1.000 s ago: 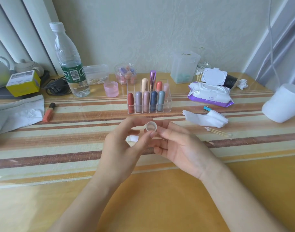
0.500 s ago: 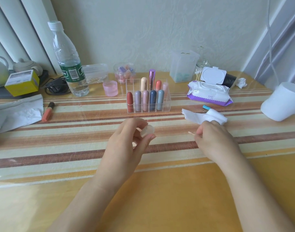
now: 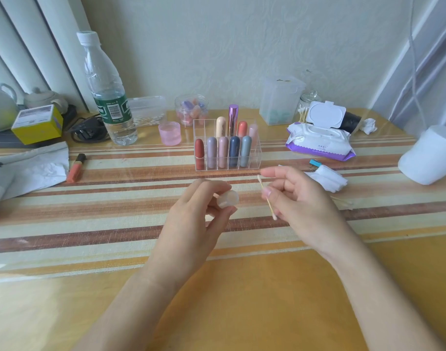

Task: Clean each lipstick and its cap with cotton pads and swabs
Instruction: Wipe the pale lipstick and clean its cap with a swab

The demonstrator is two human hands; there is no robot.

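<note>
L hand point(image 3: 191, 219) has the cap point(image 3: 228, 198) clamped btw thumb + fingertips, lifted off the table point(image 3: 242, 300), in front of the rack point(image 3: 255, 156). Fingertip hold leaves most of the cap bare, so I'd say you're presenting it for swabbing. Can't tell which way its mouth faces.

R hand point(image 3: 300, 198) pinches the swab point(image 3: 266, 196) mid-stick, thumb vs fingers. It's also in front of the rack, a bit to the right, near the cap but not touching. Stick is tilted, one tip toward the rack, the other toward you. A mid-stick grip leaves both tips usable.

Lipsticks point(image 3: 223, 152) stand upright in the rack, capped, two rows. I can't see the body this cap belongs to.

Right of the rack: wipes pack point(image 3: 318, 143) w/ lid flipped open, a crumpled white wipe point(image 3: 328, 179) and spare swabs point(image 3: 343, 201), all in easy reach of your R hand.

Step, as I read it: cap interior clean about to start. Next: turn the cap mouth toward the swab and feed a tip in. Risk: the cap is small + smooth and could pop out of the pinch under side load.
</note>
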